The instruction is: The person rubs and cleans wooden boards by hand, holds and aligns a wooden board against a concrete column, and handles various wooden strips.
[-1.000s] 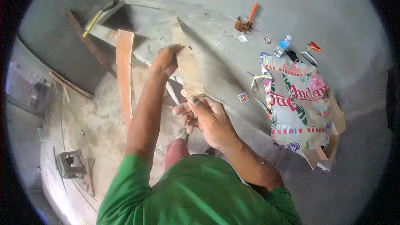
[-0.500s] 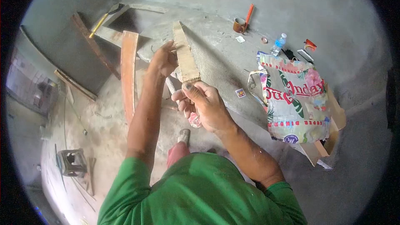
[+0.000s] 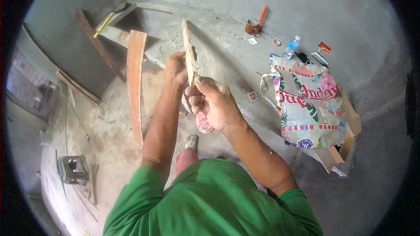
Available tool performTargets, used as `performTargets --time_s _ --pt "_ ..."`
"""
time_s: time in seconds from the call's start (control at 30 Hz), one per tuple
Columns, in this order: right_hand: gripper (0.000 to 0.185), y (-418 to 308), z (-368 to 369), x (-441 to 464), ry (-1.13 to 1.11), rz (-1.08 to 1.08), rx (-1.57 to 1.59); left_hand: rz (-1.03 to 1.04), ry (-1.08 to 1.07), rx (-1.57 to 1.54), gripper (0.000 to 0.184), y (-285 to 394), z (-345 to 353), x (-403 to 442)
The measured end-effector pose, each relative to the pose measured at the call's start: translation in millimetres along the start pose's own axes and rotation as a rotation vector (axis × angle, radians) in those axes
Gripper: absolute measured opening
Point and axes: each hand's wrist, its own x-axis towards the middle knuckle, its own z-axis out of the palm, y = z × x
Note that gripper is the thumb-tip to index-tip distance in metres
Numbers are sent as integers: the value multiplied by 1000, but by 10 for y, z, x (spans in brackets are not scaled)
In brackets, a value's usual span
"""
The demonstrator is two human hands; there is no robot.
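A pale, rough-edged strip of wood [image 3: 189, 50] stands up in front of me, its narrow edge turned toward the camera. My left hand [image 3: 176, 67] is closed on its left side, some fingers hidden behind it. With thumb and fingers, my right hand [image 3: 212, 100] pinches the strip's lower end. A crumpled red and white thing [image 3: 204, 123] shows just below my right hand; its kind is unclear. To the left of my left forearm stands a long, curved reddish-brown board [image 3: 136, 76].
A printed sack [image 3: 310, 105] lies over a cardboard box [image 3: 353, 120] at right. Behind are a water bottle [image 3: 292, 48], a brown mug [image 3: 251, 27] and a matchbox [image 3: 252, 96]. A yellow-handled tool [image 3: 104, 25] rests at back left; a stool [image 3: 75, 169] stands lower left.
The wood strip has turned from showing its broad face to showing its narrow edge. My left hand has moved slightly down and closed on the strip; my right hand still holds the lower end.
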Motion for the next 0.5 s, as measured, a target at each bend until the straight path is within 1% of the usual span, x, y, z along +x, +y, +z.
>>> performTargets --time_s 0.03,0.07,0.1,0.17,0.2,0.23,0.27,0.3,0.33,0.5 --pt "26 -1 -2 22 1 0 -2 54 36 57 28 -57 79 -70" --pt "25 4 6 44 13 -31 61 108 72 112 27 -112 131 -131" --pt "26 16 8 63 25 -61 124 108 72 111 27 -147 119 -161" --pt "28 45 1 87 49 -70 158 105 61 257 26 -168 117 -205" --pt "32 48 22 84 88 -101 129 51 79 246 25 -130 92 -193" --pt "35 54 37 80 125 -130 100 55 78 246 25 -105 56 -193" --pt "35 55 37 73 121 -129 97 63 99 286 28 -88 16 -194" --pt "39 51 30 67 133 -165 48 71 122 325 32 -78 4 -213" --pt "43 49 26 61 144 -202 -2 38 152 326 31 -41 -3 -234" --pt "46 7 108 67 143 -204 -73 76 100 391 29 -5 139 -397"
